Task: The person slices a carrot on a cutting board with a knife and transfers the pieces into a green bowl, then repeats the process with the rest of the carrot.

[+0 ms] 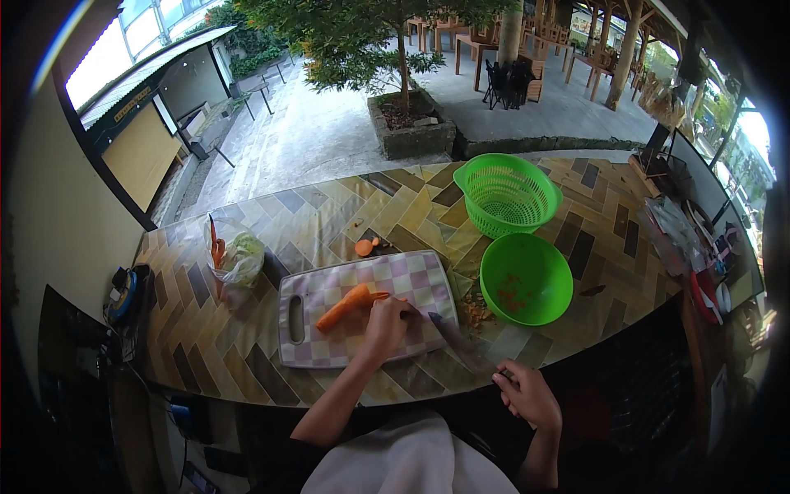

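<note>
On the pink-and-white checked cutting board [428, 272] lies a peeled carrot [347, 308], slanting toward the upper right. My left hand [387, 328] is over the board at the carrot's right end, its fingers closed together; what they hold is hidden. My right hand [528, 397], past the table's front edge, is closed around the handle of a knife [455, 339]. The blade points up and left, its tip over the board's right edge, close to my left fingertips. Orange peelings [475, 313] lie between the board and a green bowl [539, 276] with small orange bits inside.
A green colander [506, 193] stands behind the bowl. Carrot ends [365, 247] lie beyond the board. At left sits a clear plastic bag [239, 259] with pale green vegetable and carrots. Plastic packages [671, 235] crowd the right edge of the patterned table [202, 329].
</note>
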{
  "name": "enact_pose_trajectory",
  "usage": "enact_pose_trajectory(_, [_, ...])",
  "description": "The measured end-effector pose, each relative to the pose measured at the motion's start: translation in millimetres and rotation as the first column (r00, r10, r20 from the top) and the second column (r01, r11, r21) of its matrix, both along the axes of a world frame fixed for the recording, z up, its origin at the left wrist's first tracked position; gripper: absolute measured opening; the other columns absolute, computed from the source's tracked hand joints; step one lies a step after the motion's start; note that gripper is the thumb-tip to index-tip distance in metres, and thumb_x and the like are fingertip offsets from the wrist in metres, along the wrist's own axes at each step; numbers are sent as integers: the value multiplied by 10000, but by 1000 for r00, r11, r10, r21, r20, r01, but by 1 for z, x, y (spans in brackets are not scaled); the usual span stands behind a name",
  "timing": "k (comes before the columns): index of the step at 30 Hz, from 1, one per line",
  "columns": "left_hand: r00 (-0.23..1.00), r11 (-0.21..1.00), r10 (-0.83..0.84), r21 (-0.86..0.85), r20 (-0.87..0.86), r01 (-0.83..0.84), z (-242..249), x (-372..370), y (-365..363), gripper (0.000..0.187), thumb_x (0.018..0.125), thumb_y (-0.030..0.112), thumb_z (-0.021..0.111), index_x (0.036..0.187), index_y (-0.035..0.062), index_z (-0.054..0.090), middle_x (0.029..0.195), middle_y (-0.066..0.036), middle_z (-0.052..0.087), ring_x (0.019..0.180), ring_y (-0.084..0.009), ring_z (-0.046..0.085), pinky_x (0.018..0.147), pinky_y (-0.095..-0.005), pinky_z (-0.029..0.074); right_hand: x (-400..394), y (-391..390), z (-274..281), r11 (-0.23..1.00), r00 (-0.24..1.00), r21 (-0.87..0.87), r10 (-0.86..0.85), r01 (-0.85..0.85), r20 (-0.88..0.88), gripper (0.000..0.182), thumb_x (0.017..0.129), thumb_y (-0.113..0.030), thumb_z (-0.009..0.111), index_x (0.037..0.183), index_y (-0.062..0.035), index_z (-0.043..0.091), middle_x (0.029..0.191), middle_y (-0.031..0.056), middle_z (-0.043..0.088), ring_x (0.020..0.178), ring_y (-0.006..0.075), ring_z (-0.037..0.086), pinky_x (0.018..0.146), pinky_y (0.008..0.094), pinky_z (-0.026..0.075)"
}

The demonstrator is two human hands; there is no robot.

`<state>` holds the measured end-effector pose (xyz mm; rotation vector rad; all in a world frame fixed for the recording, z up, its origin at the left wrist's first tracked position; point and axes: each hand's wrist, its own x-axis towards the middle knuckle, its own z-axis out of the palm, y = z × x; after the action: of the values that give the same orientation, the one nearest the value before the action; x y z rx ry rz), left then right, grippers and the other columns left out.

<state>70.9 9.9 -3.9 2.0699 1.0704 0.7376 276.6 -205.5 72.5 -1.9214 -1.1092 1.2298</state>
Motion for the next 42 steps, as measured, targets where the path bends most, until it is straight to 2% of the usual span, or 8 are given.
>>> enact_pose_trajectory(4, [999,1000,19,-24,41,-18,-3,-1,-2,188,708,-71,653,841,8,761,798,-174,713,788,-310,713,783,-352,545,8,-15,7,1000,998,-4,11,-11,59,212,975,-186,603,1053,10,599,543,46,556,416,89,505,431,279,389])
enact_pose_trajectory(7, [999,998,6,-62,46,-3,-2,0,0,165,708,-61,671,836,0,755,792,-167,715,776,-305,713,768,-347,545,14,-21,11,999,998,-18,29,-28,51,187,982,-156,593,1031,25,597,557,25,552,419,54,474,404,242,362])
enact_pose_trajectory(15, [998,997,-24,-74,53,28,-2,4,0,163,717,-69,684,853,-12,753,796,-178,715,754,-294,713,735,-338,542,5,-12,-1,999,996,-39,-12,9,-86,198,981,-182,596,1047,5,601,555,28,549,420,73,482,405,256,367])
enact_pose_trajectory(19, [993,989,-53,-131,106,67,4,1,-3,194,741,-61,693,924,-26,747,823,-184,722,757,-268,720,719,-319,543,2,-7,-6,996,988,-31,-83,80,-128,222,985,-181,591,1084,18,588,563,25,537,423,66,466,397,252,358])
enact_pose_trajectory(24, [984,996,-34,-72,174,47,8,-2,-7,240,756,-48,692,993,-46,729,864,-187,727,758,-238,721,696,-306,547,8,-11,-8,994,988,-17,-111,110,-108,221,993,-171,582,1097,22,564,571,29,537,420,64,459,392,246,361])
enact_pose_trajectory(33, [999,999,-34,-42,5,34,10,9,-16,223,753,-38,710,975,-38,735,830,-196,714,738,-247,719,670,-314,538,-2,-14,-5,997,993,-22,-79,77,-91,218,1002,-177,559,1100,18,552,570,39,544,425,83,491,399,265,377])
enact_pose_trajectory(39, [992,988,-16,-150,126,35,12,9,-22,196,770,8,743,962,-32,741,833,-194,720,736,-256,721,670,-311,537,-19,-3,-28,997,999,71,-36,39,-36,175,1013,-178,540,1077,-16,532,575,31,530,443,85,497,425,270,386])
enact_pose_trajectory(42, [992,996,73,39,99,-78,9,7,-22,176,770,20,751,937,-32,746,835,-188,723,732,-246,722,677,-307,538,-21,5,-44,992,997,108,-66,70,-34,176,1011,-192,545,1062,-24,538,569,33,518,449,93,483,446,287,381])
